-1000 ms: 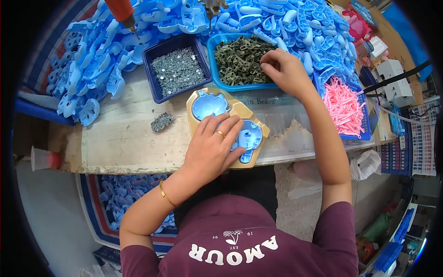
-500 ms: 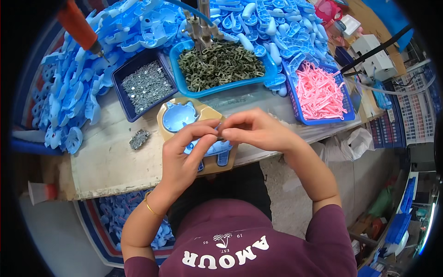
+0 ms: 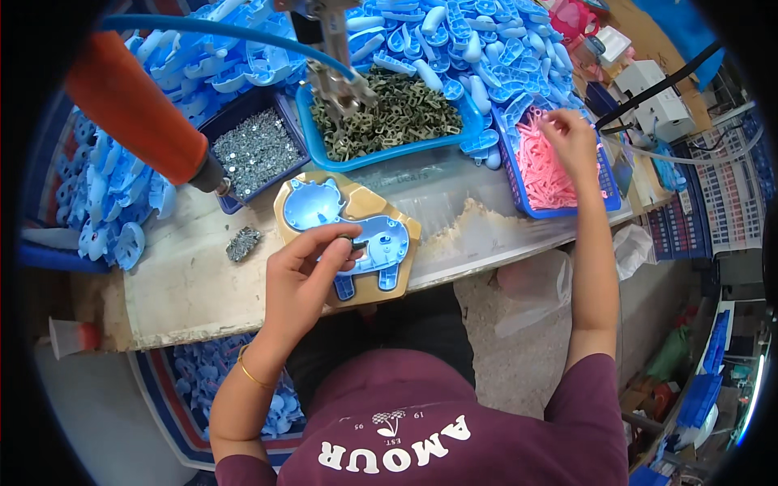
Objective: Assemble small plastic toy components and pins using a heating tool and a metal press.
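Observation:
Between the thumb and fingers of my left hand (image 3: 306, 263) is a small dark clip-like piece (image 3: 356, 244), partly hidden by the fingertips. Below that hand, a tan holder (image 3: 285, 212) carries a blue animal-shaped plastic half-shell (image 3: 381, 243) with its hollow side up. My right hand (image 3: 574, 144) is at the far right over a blue basket (image 3: 527, 204) of pink plastic strips (image 3: 547, 174). Its fingers are pinched at a pink strip with a ringed end at the basket's far side.
A blue tray (image 3: 340, 165) holds dark green clips. Left of it, a navy tray (image 3: 231, 202) holds small screws. A metal clump (image 3: 243, 243) lies on the table. An orange screwdriver (image 3: 138, 113) and a metal fixture (image 3: 328, 57) hang overhead. Blue shells (image 3: 267, 61) pile behind.
My right hand has left the left hand and reached right to the pink strips. The left hand shifted slightly, uncovering more of the shell. The orange screwdriver and metal fixture hang differently, appearing nearer.

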### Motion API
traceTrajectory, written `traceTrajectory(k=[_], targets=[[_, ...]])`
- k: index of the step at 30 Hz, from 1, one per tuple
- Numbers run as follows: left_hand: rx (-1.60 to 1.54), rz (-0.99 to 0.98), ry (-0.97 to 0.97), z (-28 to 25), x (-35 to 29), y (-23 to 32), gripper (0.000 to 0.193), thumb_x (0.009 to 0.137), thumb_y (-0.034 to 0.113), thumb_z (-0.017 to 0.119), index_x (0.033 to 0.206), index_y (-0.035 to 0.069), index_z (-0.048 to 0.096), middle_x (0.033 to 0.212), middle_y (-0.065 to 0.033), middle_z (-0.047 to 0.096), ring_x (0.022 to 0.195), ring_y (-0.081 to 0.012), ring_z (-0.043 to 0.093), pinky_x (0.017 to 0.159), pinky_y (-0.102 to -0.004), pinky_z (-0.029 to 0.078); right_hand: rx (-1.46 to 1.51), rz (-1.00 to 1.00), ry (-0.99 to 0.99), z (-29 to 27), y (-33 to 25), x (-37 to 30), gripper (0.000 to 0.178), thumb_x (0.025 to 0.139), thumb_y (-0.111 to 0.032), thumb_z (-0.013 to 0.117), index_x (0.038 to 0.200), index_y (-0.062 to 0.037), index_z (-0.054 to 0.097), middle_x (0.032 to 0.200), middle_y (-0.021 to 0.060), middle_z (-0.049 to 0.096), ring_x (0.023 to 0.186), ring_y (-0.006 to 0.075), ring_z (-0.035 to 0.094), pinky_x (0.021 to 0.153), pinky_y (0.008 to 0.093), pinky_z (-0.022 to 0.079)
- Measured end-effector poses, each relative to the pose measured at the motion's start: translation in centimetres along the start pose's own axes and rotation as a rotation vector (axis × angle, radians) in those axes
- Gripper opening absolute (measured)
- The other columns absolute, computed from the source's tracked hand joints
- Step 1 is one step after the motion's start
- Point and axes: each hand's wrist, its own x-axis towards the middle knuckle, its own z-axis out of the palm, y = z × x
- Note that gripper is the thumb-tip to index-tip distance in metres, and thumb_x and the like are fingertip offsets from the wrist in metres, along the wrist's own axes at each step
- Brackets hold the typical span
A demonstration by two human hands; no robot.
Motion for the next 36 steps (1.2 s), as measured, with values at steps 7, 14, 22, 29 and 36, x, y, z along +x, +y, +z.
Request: traceTrajectory(k=[7, 14, 22, 29, 36], targets=[[-0.025, -0.038, 0.058, -1.3, 0.5, -0.2, 0.023, 0.103, 0.009, 0.06, 0.122, -0.003, 0.062, 0.116, -0.0137, 0.072, 0.097, -0.0181, 0.073, 0.084, -0.0276, 0.059, 0.902, 0.479, -0.001, -2.7, -2.9, 0.7, 0.02, 0.092, -0.015, 0.078, 0.103, -0.0045, 0.065, 0.087, 0.0034, 0.07, 0.076, 0.0104, 0.068, 0.065, 0.0196, 0.051], [-0.15, -0.095, 0.086, -0.6, 1.4, -0.4, 0.017, 0.104, 0.012, 0.06, 0.108, -0.004, 0.06, 0.109, -0.0169, 0.073, 0.092, -0.0198, 0.074, 0.081, -0.0274, 0.061, 1.295, 0.349, -0.534, -1.9, -21.2, -5.6, 0.013, 0.092, -0.002, 0.072, 0.101, -0.0017, 0.062, 0.088, 0.0095, 0.072, 0.076, 0.0168, 0.074, 0.062, 0.0233, 0.057], [-0.22, -0.085, 0.131, -0.1, 0.7, -0.6, 0.017, 0.104, 0.012, 0.061, 0.105, -0.004, 0.06, 0.104, -0.0157, 0.073, 0.092, -0.0177, 0.074, 0.081, -0.0274, 0.062, 1.362, 0.383, -0.461, 1.7, -25.2, -8.2, 0.012, 0.093, 0.001, 0.072, 0.095, 0.0006, 0.06, 0.091, 0.014, 0.073, 0.079, 0.0207, 0.076, 0.064, 0.0245, 0.06], [-0.253, -0.022, 0.215, 0.6, 0.5, -0.9, 0.016, 0.103, 0.011, 0.062, 0.105, -0.005, 0.06, 0.104, -0.0165, 0.073, 0.093, -0.0174, 0.073, 0.082, -0.0276, 0.062, 1.363, 0.413, -0.352, 2.5, -25.6, -9.7, 0.013, 0.093, 0.0, 0.072, 0.095, 0.0009, 0.06, 0.09, 0.0146, 0.073, 0.077, 0.0211, 0.076, 0.064, 0.0241, 0.061], [-0.327, -0.125, 0.132, -0.2, 0.0, -0.7, 0.018, 0.104, 0.014, 0.062, 0.105, -0.004, 0.059, 0.098, -0.0139, 0.071, 0.091, -0.0179, 0.074, 0.08, -0.0263, 0.062, 1.327, 0.413, -0.395, 1.9, -24.9, -9.7, 0.013, 0.093, 0.0, 0.072, 0.092, 0.0006, 0.059, 0.091, 0.0157, 0.073, 0.08, 0.0214, 0.076, 0.067, 0.0269, 0.061]])
